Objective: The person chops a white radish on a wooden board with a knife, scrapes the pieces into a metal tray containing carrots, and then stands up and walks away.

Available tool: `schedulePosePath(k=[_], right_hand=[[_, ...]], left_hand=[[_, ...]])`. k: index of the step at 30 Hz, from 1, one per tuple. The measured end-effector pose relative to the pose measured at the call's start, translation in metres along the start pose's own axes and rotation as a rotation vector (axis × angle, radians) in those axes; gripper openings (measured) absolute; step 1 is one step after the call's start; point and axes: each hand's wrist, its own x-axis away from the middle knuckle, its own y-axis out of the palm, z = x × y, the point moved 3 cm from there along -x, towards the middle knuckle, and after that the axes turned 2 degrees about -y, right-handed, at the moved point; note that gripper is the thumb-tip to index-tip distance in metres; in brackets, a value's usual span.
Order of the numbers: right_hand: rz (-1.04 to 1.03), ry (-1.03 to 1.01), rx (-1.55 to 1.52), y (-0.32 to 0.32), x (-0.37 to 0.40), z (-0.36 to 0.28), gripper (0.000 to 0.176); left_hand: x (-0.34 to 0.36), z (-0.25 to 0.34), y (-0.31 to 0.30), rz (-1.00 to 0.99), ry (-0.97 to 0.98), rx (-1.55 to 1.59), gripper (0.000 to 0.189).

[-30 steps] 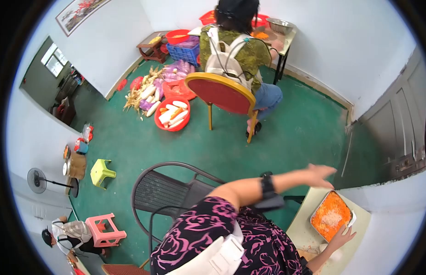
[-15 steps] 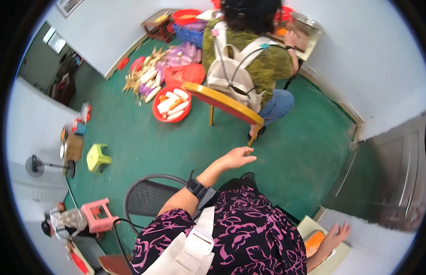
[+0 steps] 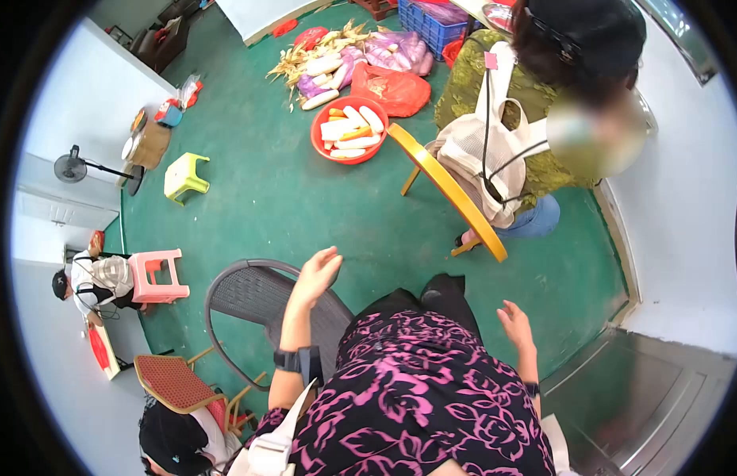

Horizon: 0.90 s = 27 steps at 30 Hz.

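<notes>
My left hand [image 3: 317,278] is raised over the dark grey woven chair [image 3: 253,293], its fingers loosely extended and holding nothing. A black band is strapped on that wrist. My right hand [image 3: 517,325] hangs in the air in front of my body, thumb and fingers apart, with nothing in it. Ahead of both hands is a red basin [image 3: 351,159] of peeled white radishes [image 3: 372,119] and carrots [image 3: 356,135]. To its right stands a yellow-framed chair [image 3: 456,194], with a person [image 3: 495,87] wearing a white backpack seated there, turned partly toward me.
Behind the basin lie a red plastic bag [image 3: 391,90], corn husks [image 3: 309,55] and a blue crate [image 3: 428,33]. At left are a lime stool [image 3: 186,176], a fan [image 3: 71,168], a pink stool [image 3: 158,276] and a seated person [image 3: 91,274]. Another person's dark cap [image 3: 174,436] shows at lower left.
My view has swung right and away from the side table with the shredded carrot. My right hand has left that table, and my left hand has lifted. The person ahead has turned toward me.
</notes>
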Motion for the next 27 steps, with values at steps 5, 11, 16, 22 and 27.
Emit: schedulePosePath(k=[5, 11, 16, 22, 27], right_hand=[[-0.547, 0.164, 0.643, 0.054, -0.080, 0.191, 0.041], [-0.346, 0.571, -0.051, 0.035, -0.108, 0.174, 0.039], [-0.138, 0.738, -0.554, 0.112, -0.115, 0.183, 0.033], [-0.292, 0.002, 0.025, 0.097, -0.146, 0.157, 0.028], [-0.446, 0.466, -0.142, 0.108, -0.138, 0.039, 0.027]], left_hand=[[0.012, -0.006, -0.055, 0.254, -0.133, 0.135, 0.053], [-0.063, 0.040, -0.072, 0.309, -0.166, 0.160, 0.047], [-0.148, 0.144, -0.075, 0.104, 0.257, -0.374, 0.053], [-0.166, 0.094, -0.136, 0.204, 0.121, -0.464, 0.059], [-0.170, 0.038, -0.221, 0.130, -0.161, -0.467, 0.062]])
